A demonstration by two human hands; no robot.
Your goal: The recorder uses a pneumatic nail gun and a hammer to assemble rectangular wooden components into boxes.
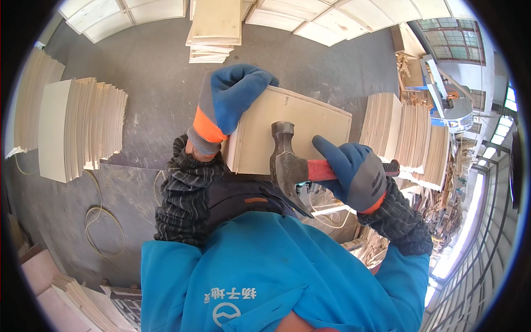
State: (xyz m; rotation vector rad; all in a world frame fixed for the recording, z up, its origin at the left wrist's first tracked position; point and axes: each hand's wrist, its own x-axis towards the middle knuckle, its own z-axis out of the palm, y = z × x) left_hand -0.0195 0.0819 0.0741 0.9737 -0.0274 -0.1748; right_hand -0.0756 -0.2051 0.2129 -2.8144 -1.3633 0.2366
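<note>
In front of me lies a pale plywood panel piece [304, 119] with a thick layered left edge and a raised strip along its far side. My left hand [235, 97], in a blue and grey glove with an orange cuff, is closed at its far left corner; what the curled fingers hold is hidden. A claw hammer [285, 157] with a dark steel head and red handle is gripped in my gloved right hand [354, 169]. Its head hangs over the near part of the plywood, striking face pointing away from me. My right index finger stretches along the handle side.
Stacks of thin boards stand on the left [83, 124], at the right [406, 133] and at the far side [215, 27]. A yellowish hose [105, 254] loops across the grey floor. Beyond the right stack are wood scraps [448, 221] and a blue machine [451, 119].
</note>
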